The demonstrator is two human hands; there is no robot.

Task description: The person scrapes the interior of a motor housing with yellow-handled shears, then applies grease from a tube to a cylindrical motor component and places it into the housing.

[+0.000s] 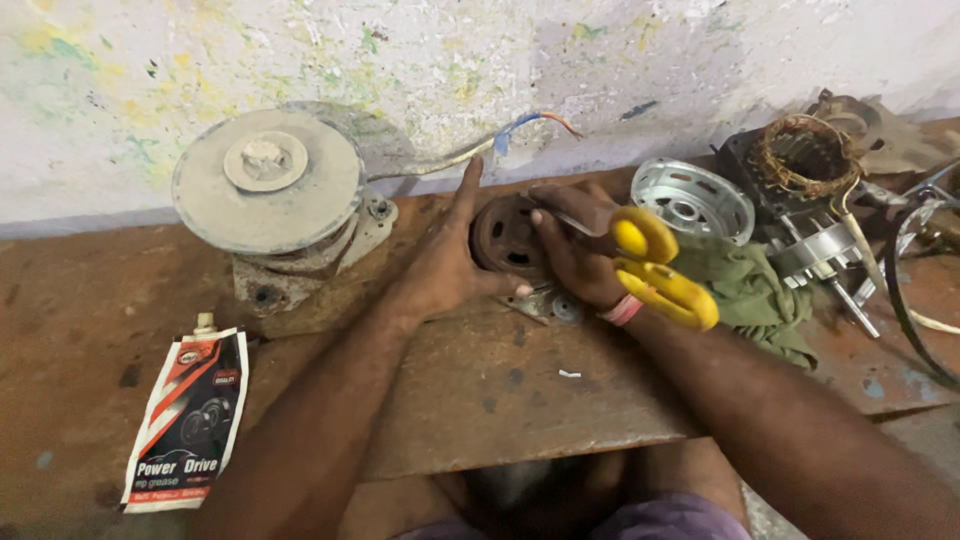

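Observation:
My left hand [445,258] presses against the left side of a small dark round motor part [505,235] standing on the rusty workbench [500,400], index finger stretched up. My right hand [572,250] grips a pair of yellow-handled scissors [655,268], blades pointing left onto the part's top edge. Small metal bits [550,305] lie just below the part.
A dusty round motor with a pulley [268,190] and loose wires stands left. A grease pouch [190,420] lies front left. To the right are a silver vented cover [695,198], green rag [750,290], copper-wound stator [803,155], metal parts and a black cable [900,300].

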